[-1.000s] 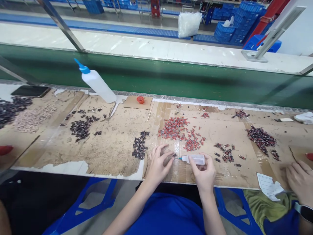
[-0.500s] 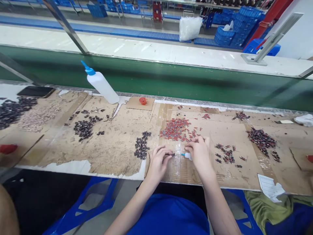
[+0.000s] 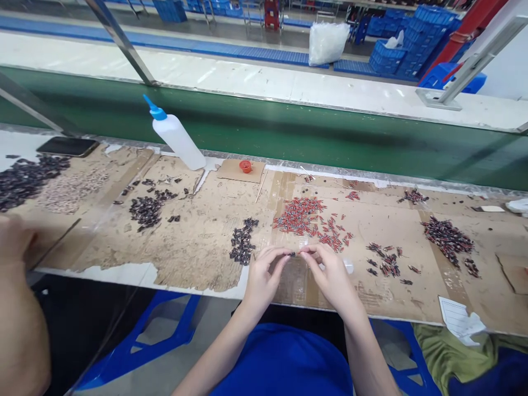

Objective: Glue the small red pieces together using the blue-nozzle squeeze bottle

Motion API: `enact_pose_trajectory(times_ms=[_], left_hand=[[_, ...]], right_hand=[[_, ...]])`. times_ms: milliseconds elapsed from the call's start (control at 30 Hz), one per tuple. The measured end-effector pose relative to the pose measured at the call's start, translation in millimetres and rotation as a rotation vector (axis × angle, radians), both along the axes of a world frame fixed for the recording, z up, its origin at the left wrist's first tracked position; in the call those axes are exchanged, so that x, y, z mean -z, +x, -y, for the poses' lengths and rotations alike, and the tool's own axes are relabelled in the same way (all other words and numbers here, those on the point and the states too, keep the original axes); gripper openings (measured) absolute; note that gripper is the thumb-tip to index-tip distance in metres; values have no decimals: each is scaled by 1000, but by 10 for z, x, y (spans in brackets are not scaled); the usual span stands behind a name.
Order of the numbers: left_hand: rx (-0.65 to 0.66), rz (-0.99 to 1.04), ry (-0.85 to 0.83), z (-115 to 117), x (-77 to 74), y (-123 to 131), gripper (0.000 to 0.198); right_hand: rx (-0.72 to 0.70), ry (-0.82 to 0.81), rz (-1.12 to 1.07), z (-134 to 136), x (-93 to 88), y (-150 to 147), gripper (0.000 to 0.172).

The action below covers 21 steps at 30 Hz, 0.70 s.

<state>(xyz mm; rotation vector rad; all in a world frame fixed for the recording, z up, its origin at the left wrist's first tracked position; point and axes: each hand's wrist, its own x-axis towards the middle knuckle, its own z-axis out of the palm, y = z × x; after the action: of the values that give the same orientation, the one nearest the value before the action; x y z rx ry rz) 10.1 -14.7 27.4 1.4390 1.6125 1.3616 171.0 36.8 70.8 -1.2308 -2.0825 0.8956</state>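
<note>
Pinching tiny dark cylindrical part (image 3: 292, 254) w/ L hand (image 3: 263, 276) & R hand (image 3: 331, 276), both closed on it, just nearside of heap of small red plastic pieces (image 3: 297, 213).

A small dark part (image 3: 292, 254) is pinched at both ends, between the fingertips of the left grip (image 3: 264, 273) and those of the right grip (image 3: 330, 273). It is tiny and slim, lying roughly level, held just above the cardboard-covered counter (image 3: 198, 242) near its front edge; finer detail is too small to tell. A small clear bottle (image 3: 348, 267) lies on its side on the counter just beside the right grip, on its outer side, mostly hidden behind the hand, so that only its pale rounded end shows.
</note>
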Motion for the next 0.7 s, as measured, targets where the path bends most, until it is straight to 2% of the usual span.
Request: enact_pose_trajectory(times_ms=[333, 700], left_hand=[[18, -26, 6, 35, -102, 43, 13], [80, 174, -104, 8, -174, 65, 12]], right_hand=[[59, -6, -128, 59, 84, -39, 23], [72, 47, -195, 186, 132, -69, 17]])
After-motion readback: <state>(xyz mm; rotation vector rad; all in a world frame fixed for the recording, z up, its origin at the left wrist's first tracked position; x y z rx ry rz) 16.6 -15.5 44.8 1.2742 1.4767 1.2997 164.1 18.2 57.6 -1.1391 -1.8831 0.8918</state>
